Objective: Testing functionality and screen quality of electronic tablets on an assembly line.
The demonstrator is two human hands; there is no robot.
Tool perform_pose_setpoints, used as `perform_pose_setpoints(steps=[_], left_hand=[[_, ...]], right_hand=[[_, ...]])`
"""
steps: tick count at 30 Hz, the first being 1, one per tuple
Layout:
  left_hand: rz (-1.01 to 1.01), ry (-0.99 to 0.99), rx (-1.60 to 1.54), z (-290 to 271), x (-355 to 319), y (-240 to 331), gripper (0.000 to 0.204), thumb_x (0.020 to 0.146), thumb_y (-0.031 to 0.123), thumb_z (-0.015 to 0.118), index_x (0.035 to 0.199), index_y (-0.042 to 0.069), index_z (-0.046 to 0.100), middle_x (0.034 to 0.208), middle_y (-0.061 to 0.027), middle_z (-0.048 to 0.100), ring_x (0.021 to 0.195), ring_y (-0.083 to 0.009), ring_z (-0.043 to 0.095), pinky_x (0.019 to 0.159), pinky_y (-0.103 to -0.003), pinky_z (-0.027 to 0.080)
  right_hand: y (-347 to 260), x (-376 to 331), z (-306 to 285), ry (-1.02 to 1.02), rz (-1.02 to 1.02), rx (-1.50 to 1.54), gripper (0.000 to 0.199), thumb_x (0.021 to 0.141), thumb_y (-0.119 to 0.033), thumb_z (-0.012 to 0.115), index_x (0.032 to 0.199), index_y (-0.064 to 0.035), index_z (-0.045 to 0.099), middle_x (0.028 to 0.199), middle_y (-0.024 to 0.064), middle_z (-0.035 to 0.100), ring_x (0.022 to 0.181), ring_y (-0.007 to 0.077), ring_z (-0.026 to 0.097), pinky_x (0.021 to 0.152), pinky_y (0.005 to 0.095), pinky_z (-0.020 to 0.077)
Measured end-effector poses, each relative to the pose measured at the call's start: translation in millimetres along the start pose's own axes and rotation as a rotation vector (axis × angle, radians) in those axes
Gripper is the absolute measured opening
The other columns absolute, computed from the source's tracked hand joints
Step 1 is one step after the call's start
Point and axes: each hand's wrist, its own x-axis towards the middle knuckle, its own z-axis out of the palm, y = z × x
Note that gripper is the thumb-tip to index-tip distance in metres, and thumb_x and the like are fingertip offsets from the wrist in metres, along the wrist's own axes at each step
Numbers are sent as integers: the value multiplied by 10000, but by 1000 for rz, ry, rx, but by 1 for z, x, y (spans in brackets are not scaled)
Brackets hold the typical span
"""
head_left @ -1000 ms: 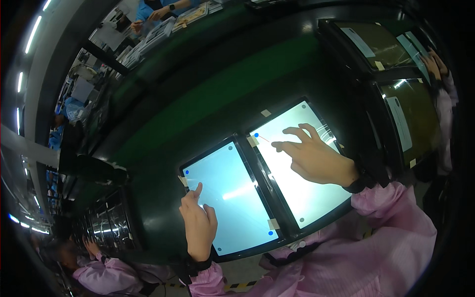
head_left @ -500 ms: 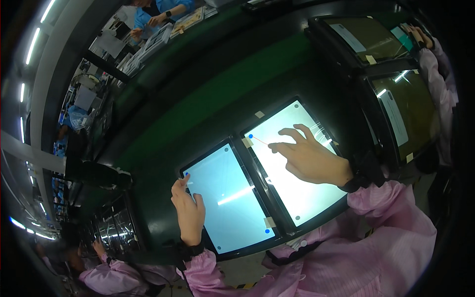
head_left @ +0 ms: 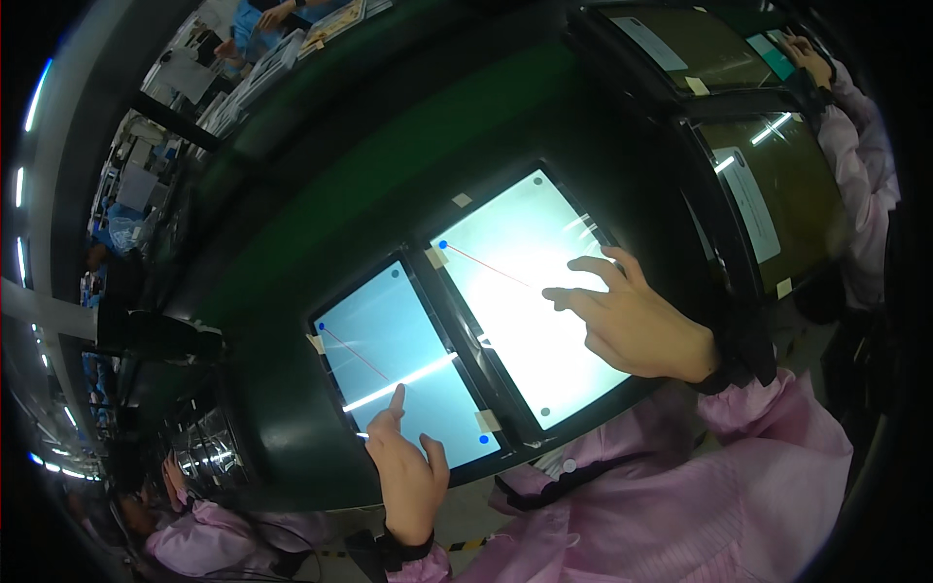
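Two lit touch screens lie side by side in black frames on the dark green bench. On the left screen (head_left: 374, 316), bluish, my left hand (head_left: 406, 476) has its index finger stretched to the glass. A thin red line runs from a blue dot at that screen's upper left corner to near the fingertip. Above the brighter right screen (head_left: 515, 262) is my right hand (head_left: 637, 316), fingers apart, its index fingertip at the end of another red line from a blue dot. Grey dots mark other corners. Neither hand holds anything.
Two dark screens (head_left: 768, 214) in black frames stand at the right, where another person's hand (head_left: 809, 63) touches a green-lit panel. A co-worker in pink (head_left: 224, 539) sits at the lower left. Another in blue (head_left: 255, 29) works across the bench (head_left: 428, 126).
My left fingertip has moved from the left screen's upper corner towards its middle, and a red line now trails it. My right hand has moved down and right; its red line is longer.
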Motion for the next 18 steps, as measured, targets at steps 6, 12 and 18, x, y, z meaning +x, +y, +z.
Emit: perform_pose_setpoints(steps=[6,12,18], left_hand=[[25,-83,-21,9,-24,26,479,732,-63,471,1174,-111,291,1318,-273,423,1077,-371,429,979,-446,304],[54,-84,-42,19,-42,40,540,717,-44,497,1219,-109,310,1308,-250,434,1000,-340,448,897,-431,340],[153,-65,-53,32,-60,42,565,713,-8,535,1225,-115,321,1326,-237,427,960,-317,462,831,-423,348]], right_hand=[[3,-37,-8,-37,55,2,431,773,-31,508,1202,6,479,1071,100,613,1240,336,376,1059,531,198],[2,-57,-11,-65,115,12,471,766,-12,498,1235,-6,460,1064,97,613,1242,332,361,1062,537,179],[2,-69,-12,-55,136,6,505,754,-11,503,1256,-19,451,1067,92,608,1233,327,365,1064,530,178]])
